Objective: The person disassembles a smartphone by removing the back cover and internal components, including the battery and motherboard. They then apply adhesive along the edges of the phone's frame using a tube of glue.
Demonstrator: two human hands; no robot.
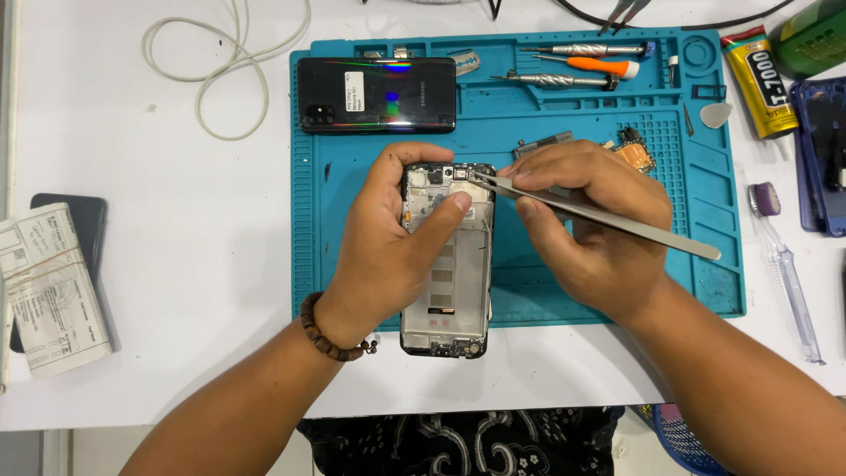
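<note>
The left hand (397, 238) is holding an opened phone (447, 264) steady over the near edge of a teal work mat (705, 264) on the white table (176, 264). The palm is wrapping the phone's left side and the thumb is pressing down on the upper part of its inner frame, so this grip is closed on the phone. The right hand (590, 216) is pinching a pair of metal tweezers (608, 220), its grip narrow around their shanks, and the tips are reaching into the top edge of the phone, near the camera cut-outs.

Judging from how things lie, the work is well into disassembly. The glossy black back cover (377, 94) is already off and lying at the far left of the mat. A small circuit board with orange flex (633, 152) is sitting out on the mat behind the right hand, and the phone's middle is showing bare metal frame, seemingly with no battery in it. Three screwdrivers (573, 66) are lying in the mat's top tray, and a pale triangular pick (716, 115) is resting to the right.

What the tweezers are gripping at the tips, if anything, is too small to tell; it may be a small part or a connector. The lower end of the phone appears to be carrying parts not yet removed.

A yellow glue tube (756, 84) and a clear brush (784, 264) are lying on the table right of the mat.
</note>
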